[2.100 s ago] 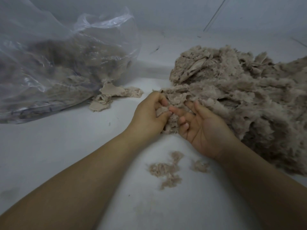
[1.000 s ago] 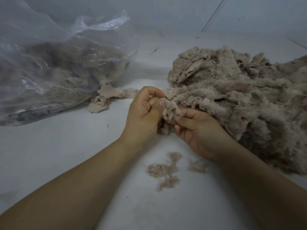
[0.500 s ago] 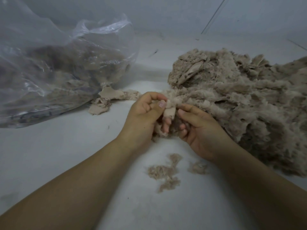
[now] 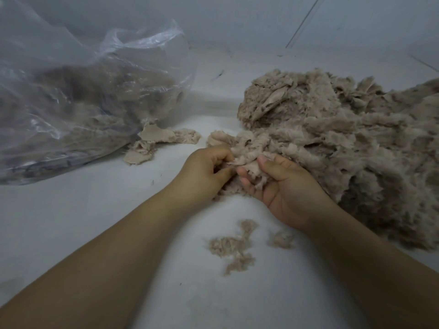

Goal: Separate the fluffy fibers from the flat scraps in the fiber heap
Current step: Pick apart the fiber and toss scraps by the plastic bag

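Note:
A big heap of beige fluffy fiber (image 4: 344, 143) fills the right side of the white floor. At its near left edge my left hand (image 4: 204, 173) pinches a clump of fiber (image 4: 247, 151) with curled fingers. My right hand (image 4: 282, 184) lies palm up beside it, its thumb and fingers curled round the same clump. A few flat beige scraps (image 4: 152, 144) lie by the mouth of the bag on the left. Small loose tufts (image 4: 234, 246) rest on the floor between my forearms.
A large clear plastic bag (image 4: 78, 103) holding more beige material lies at the left. White wall panels (image 4: 237, 22) rise behind the heap and the bag. Bare white floor (image 4: 71, 210) stretches in front of the bag.
Both hands have shifted slightly lower on the heap's edge. The right hand has turned more palm up under the clump, and the left hand's fingers have closed onto it from the left.

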Tool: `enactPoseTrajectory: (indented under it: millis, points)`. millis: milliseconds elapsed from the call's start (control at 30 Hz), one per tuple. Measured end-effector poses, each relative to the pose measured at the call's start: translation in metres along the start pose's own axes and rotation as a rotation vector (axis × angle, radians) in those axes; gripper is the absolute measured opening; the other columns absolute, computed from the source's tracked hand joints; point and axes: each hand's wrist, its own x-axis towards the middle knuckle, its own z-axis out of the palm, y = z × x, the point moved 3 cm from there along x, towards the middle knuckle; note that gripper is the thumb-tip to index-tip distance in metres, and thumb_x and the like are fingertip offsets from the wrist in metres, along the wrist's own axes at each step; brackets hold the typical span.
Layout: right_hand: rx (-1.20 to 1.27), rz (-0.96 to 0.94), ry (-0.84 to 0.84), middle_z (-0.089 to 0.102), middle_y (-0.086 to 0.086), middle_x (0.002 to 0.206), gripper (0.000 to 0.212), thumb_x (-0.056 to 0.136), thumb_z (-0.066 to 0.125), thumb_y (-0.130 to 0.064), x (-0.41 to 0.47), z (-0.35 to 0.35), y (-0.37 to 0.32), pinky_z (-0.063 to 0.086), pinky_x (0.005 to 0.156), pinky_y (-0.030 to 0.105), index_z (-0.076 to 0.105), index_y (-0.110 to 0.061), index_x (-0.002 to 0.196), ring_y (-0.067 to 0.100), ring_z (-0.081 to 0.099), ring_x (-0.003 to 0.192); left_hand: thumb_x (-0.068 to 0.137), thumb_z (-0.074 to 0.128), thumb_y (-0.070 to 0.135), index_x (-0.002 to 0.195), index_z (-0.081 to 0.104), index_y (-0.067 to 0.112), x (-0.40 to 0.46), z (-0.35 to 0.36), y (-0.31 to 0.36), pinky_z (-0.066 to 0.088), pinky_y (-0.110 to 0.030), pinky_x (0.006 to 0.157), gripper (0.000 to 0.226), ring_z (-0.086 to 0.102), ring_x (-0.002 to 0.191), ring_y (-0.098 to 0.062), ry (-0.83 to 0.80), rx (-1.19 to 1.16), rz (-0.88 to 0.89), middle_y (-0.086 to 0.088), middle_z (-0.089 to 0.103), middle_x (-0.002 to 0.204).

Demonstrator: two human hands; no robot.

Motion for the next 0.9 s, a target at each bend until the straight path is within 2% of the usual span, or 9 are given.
enactPoseTrajectory:
  millis: [67,200,333,400,500,633,700,800,900]
  points:
    - [0.034,0.006,-0.016,0.073,0.015,0.101,0.027,0.098,0.048,-0.012,0.0,0.0,-0.001,0.058,0.067,0.028,0.059,0.0,0.119,0.02,0.073,0.085,0.093,0.062,0.007,0.079,0.061,0.009,0.0,0.002,0.002,0.05,-0.031,0.051,0.014,0.049,0.053,-0.005,-0.003,0.094,0.042,0.009,0.054,0.06]
    - [0.036,0.008,-0.029,0.073,0.016,0.099,0.032,0.09,0.051,-0.014,-0.001,0.001,0.0,0.059,0.066,0.028,0.06,0.002,0.116,0.018,0.073,0.083,0.092,0.062,0.008,0.076,0.061,0.005,0.003,0.0,0.002,0.05,-0.037,0.051,0.016,0.048,0.051,-0.007,0.043,0.141,0.048,0.002,0.055,0.06]
    - [0.079,0.001,0.042,0.074,0.015,0.094,0.026,0.1,0.044,-0.018,0.0,-0.002,-0.002,0.06,0.065,0.031,0.065,-0.002,0.102,0.022,0.074,0.081,0.09,0.065,0.006,0.072,0.061,0.012,0.004,-0.003,-0.001,0.048,-0.024,0.049,0.019,0.052,0.05,-0.002,0.081,0.177,0.036,0.009,0.056,0.058]
    - [0.118,-0.014,0.085,0.075,0.013,0.092,0.025,0.101,0.045,-0.02,0.001,-0.004,-0.003,0.06,0.064,0.034,0.064,-0.005,0.099,0.024,0.074,0.084,0.09,0.065,0.005,0.074,0.064,0.016,0.005,-0.006,-0.003,0.047,-0.02,0.057,0.019,0.056,0.055,-0.003,0.108,0.156,0.037,0.006,0.062,0.064]
    - [0.082,-0.039,0.073,0.074,0.014,0.099,0.028,0.101,0.045,-0.021,0.002,-0.003,-0.002,0.06,0.072,0.038,0.061,-0.001,0.114,0.028,0.073,0.095,0.086,0.071,0.01,0.085,0.072,0.018,0.001,-0.008,0.002,0.047,-0.018,0.066,0.008,0.059,0.07,-0.007,0.144,0.123,0.13,0.002,0.063,0.085]
    - [0.05,-0.043,0.058,0.073,0.014,0.102,0.043,0.101,0.044,-0.028,0.004,-0.004,-0.001,0.059,0.08,0.04,0.053,0.004,0.129,0.03,0.07,0.103,0.076,0.081,0.021,0.078,0.066,0.015,-0.007,-0.014,0.007,0.043,-0.017,0.05,0.016,0.049,0.053,-0.006,0.223,0.089,0.193,0.003,0.053,0.091]
    - [0.037,-0.063,0.052,0.073,0.015,0.105,0.048,0.095,0.048,-0.03,0.004,-0.004,-0.001,0.059,0.084,0.041,0.053,0.004,0.129,0.031,0.069,0.106,0.078,0.081,0.017,0.068,0.062,0.013,-0.011,-0.013,0.006,0.039,-0.02,0.047,0.022,0.049,0.049,-0.003,0.15,0.116,0.122,0.013,0.055,0.071]
    - [0.021,-0.069,0.051,0.071,0.018,0.11,0.047,0.096,0.047,-0.035,0.004,-0.005,0.001,0.059,0.085,0.04,0.058,0.003,0.122,0.031,0.067,0.111,0.086,0.075,0.02,0.059,0.064,0.004,-0.017,-0.013,0.007,0.035,-0.018,0.044,0.033,0.044,0.036,-0.001,-0.031,0.136,-0.029,0.014,0.053,0.043]
    - [-0.019,-0.069,0.032,0.07,0.017,0.112,0.045,0.101,0.042,-0.038,0.002,-0.005,0.001,0.058,0.085,0.035,0.066,0.0,0.106,0.029,0.065,0.115,0.09,0.069,0.024,0.068,0.071,-0.003,-0.028,-0.011,0.014,0.047,-0.023,0.042,0.035,0.062,0.043,-0.017,-0.471,-0.17,-0.185,-0.01,0.069,0.059]
